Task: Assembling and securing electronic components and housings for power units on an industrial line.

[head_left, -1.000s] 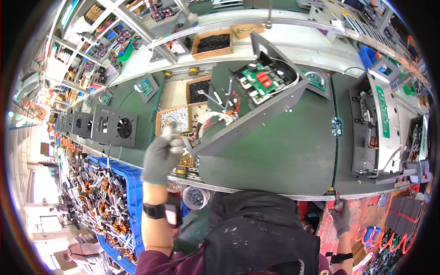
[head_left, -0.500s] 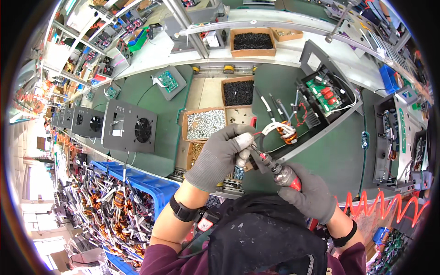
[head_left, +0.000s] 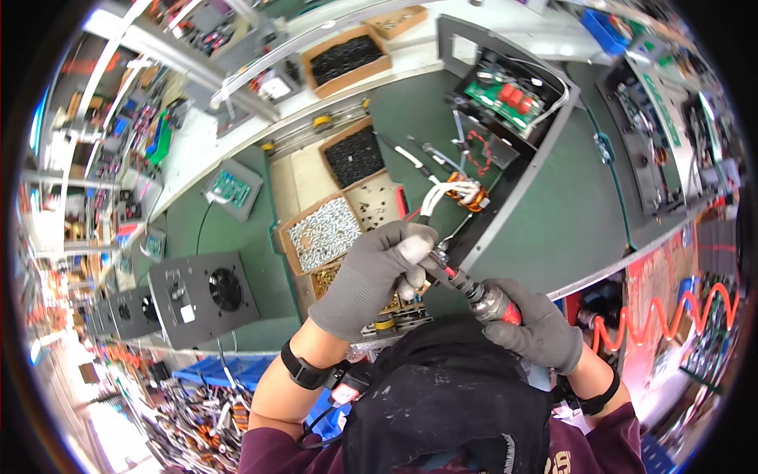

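Observation:
My left hand (head_left: 375,272), in a grey glove, pinches something small at its fingertips that I cannot make out. White cables (head_left: 442,193) with black sleeves run up to these fingers from a copper-wound coil (head_left: 472,193). My gloved right hand (head_left: 537,325) is wrapped round a red and grey power screwdriver (head_left: 491,303). Its nose points up and left, close to my left fingertips; contact there is unclear. Beyond the hands lies an open black metal housing (head_left: 513,174), with a green circuit board (head_left: 505,103) carrying red parts.
Cardboard trays of silver screws (head_left: 324,233) and black screws (head_left: 355,156) lie left of the housing. Dark fan boxes (head_left: 205,296) line the left side. A second opened unit (head_left: 655,134) stands at right. A red coiled air hose (head_left: 663,320) hangs at the lower right.
The whole view has turned, so the bench and housing appear tilted and shifted left. Both hands keep nearly the same pose, with the screwdriver still close to my left fingers.

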Motion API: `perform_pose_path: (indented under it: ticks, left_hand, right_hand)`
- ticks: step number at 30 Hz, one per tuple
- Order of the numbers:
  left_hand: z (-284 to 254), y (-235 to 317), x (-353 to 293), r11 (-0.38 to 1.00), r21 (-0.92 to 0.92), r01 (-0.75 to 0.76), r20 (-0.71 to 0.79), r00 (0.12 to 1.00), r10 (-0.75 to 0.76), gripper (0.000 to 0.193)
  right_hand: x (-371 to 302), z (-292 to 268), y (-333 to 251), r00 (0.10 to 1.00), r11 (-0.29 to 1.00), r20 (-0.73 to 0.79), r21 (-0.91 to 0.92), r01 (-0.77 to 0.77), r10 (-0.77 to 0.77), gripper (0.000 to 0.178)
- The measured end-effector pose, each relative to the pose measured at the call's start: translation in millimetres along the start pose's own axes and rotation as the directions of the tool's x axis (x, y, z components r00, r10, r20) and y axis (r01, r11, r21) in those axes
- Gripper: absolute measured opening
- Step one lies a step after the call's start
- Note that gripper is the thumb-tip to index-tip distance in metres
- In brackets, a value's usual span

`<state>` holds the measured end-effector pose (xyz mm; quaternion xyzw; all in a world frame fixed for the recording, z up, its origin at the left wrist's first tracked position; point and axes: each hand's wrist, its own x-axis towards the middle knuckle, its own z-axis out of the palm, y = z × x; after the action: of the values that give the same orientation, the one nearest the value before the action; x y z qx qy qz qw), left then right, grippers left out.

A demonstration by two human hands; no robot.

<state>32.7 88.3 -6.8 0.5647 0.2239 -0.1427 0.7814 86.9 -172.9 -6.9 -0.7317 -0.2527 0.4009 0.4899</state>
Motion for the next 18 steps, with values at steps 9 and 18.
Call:
perform_pose_path:
  ticks: [9,18]
  left_hand:
    - [-72.3,-8.8,109.7,0.592,0.805,0.028,-0.137,0.981,0.139,0.045]
    - [-32.2,-30.1,217.4,0.34,0.822,-0.457,0.479,0.878,0.022,0.086]
  right_hand:
    - [-39.2,-64.6,79.2,0.943,0.955,-0.197,0.182,-0.233,0.268,0.07]
    - [0.8,-75.5,103.9,0.931,0.94,-0.128,0.054,-0.338,0.342,0.071]
